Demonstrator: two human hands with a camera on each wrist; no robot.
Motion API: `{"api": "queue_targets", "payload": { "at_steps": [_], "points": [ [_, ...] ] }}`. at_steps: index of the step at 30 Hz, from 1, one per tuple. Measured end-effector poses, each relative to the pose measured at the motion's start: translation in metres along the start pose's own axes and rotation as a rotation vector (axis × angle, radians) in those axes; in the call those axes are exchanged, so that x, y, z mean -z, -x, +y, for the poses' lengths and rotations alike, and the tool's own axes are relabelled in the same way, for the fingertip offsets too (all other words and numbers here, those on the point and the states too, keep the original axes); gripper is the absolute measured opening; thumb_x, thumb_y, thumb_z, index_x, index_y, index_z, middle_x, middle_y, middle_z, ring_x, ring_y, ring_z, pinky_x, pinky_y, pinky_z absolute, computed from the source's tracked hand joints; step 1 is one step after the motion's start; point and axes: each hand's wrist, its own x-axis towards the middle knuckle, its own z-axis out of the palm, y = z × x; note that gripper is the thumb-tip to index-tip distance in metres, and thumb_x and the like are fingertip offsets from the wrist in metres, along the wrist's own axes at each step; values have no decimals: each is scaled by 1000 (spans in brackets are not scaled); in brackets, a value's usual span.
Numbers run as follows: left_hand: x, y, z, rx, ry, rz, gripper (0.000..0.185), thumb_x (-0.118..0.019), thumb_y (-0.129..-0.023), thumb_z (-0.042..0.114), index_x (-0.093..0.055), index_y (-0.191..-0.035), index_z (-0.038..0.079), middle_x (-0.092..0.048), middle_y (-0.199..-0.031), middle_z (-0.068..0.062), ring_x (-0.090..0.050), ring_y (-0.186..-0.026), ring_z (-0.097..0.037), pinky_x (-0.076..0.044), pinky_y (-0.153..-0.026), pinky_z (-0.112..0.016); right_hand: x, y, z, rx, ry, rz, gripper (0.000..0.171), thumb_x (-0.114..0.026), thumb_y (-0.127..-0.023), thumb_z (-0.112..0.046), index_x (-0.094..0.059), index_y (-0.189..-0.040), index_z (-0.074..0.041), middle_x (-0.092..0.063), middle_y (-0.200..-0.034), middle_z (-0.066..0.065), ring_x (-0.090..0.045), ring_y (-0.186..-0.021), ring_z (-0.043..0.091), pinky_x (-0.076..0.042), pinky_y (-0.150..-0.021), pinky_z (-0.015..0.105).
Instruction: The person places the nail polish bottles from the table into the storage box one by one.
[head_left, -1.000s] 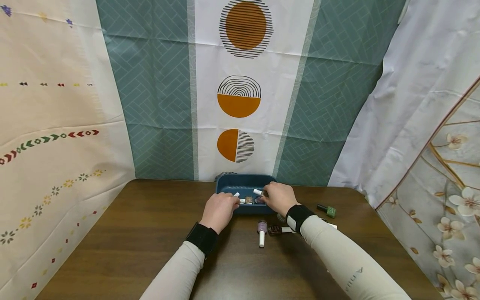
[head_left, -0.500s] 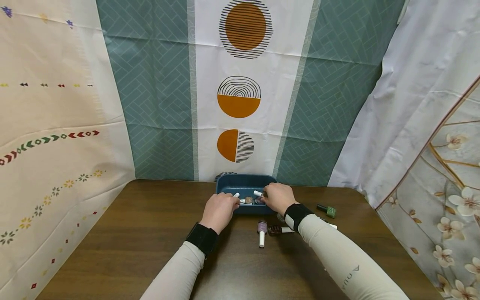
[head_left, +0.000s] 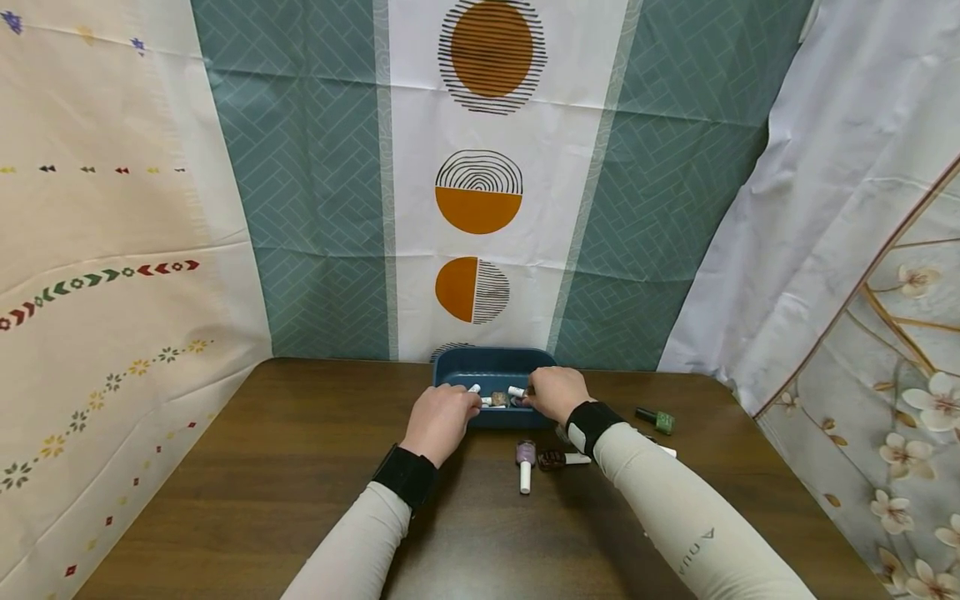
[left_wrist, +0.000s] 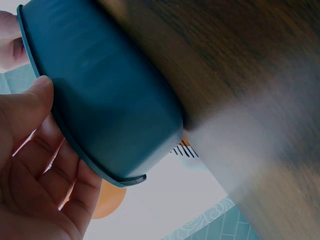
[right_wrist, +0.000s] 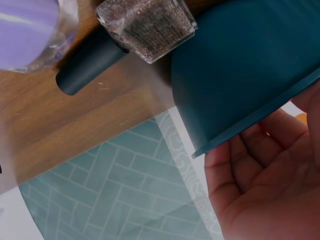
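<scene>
A dark blue tray [head_left: 491, 363] stands at the table's far edge with several small nail polish bottles [head_left: 498, 399] lying in it. My left hand [head_left: 465, 404] grips its near left rim. In the left wrist view the thumb [left_wrist: 35, 95] lies against the outer wall of the tray [left_wrist: 110, 90] and the fingers reach over the rim. A white cap [head_left: 474, 388] shows just past those fingertips. My right hand [head_left: 534, 395] reaches over the near right rim and pinches a white-capped bottle [head_left: 516, 391] low inside the tray. The right wrist view shows only the palm [right_wrist: 260, 185] above the tray [right_wrist: 240, 70].
On the brown table [head_left: 262, 467] in front of the tray lie a lilac bottle [head_left: 524, 457] with a white cap and a dark bottle [head_left: 551, 459]. A green bottle [head_left: 660, 418] lies to the right. Patterned cloth hangs behind and on both sides.
My right hand has sunk slightly into the tray with the white-capped bottle. The left hand and the tray have hardly moved.
</scene>
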Motion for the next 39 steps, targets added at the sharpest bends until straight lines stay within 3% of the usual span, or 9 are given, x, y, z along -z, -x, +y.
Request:
{"api": "queue_targets", "payload": {
  "at_steps": [9, 17, 28, 39],
  "points": [
    [-1, 2, 0, -36, 15, 68, 4, -84, -100, 16, -86, -96, 15, -75, -84, 1, -69, -81, -22, -56, -76, -40, 5, 2, -3, -15, -28, -48, 22, -89, -95, -32, -83, -87, -13, -64, -67, -5, -58, -61, 13, -49, -57, 35],
    [0, 2, 0, -34, 2, 56, 4, -84, -100, 15, -87, -98, 14, -75, -84, 1, -69, -80, -21, -55, -75, -38, 8, 2, -5, -9, -46, -48, 16, -90, -95, -26, -85, -91, -12, -71, -73, -4, -63, -65, 14, -54, -62, 37],
    [0, 2, 0, -35, -8, 61, 5, -84, -101, 17, -87, -97, 15, -75, -85, 2, -69, -80, -21, -55, -76, -38, 6, 2, -6, 1, -37, -40, 15, -90, -95, -24, -84, -87, -14, -69, -71, -4, -62, -64, 14, -53, -61, 38],
    [1, 2, 1, -24, -2, 53, 4, -85, -100, 17, -87, -99, 14, -76, -86, 2, -68, -80, -21, -54, -75, -37, 3, 0, -4, -19, -66, -40, 14, -90, -95, -25, -85, -93, -12, -68, -72, -4, -60, -65, 15, -50, -61, 36]
  ]
}}
